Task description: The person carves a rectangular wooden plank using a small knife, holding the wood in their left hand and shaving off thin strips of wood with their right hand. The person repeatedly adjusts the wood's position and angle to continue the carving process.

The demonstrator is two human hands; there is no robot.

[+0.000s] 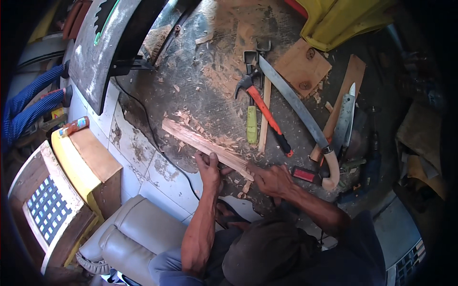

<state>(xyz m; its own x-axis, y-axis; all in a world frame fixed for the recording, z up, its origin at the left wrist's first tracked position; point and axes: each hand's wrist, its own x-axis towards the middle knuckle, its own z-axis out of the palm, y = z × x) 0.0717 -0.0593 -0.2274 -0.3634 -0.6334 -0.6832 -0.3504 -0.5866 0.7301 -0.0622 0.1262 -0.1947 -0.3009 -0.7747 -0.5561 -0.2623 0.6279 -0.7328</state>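
A long, pale strip of wood lies at a slant in front of me, its far end up to the left and its near end toward my right hand. My left hand grips it near the middle, thumb on top and the other fingers partly hidden. At the near right end, my right hand is closed around the wood, with the forefinger along its edge. Curled wood shavings lie around and beyond the strip. Just right of my right hand is a red-and-black block-shaped thing.
Beyond lie a claw hammer with an orange handle, a tool with a yellow-green grip, a machete, a knife and a knotted board. A black cord crosses the tiles; a grey padded seat stands at left.
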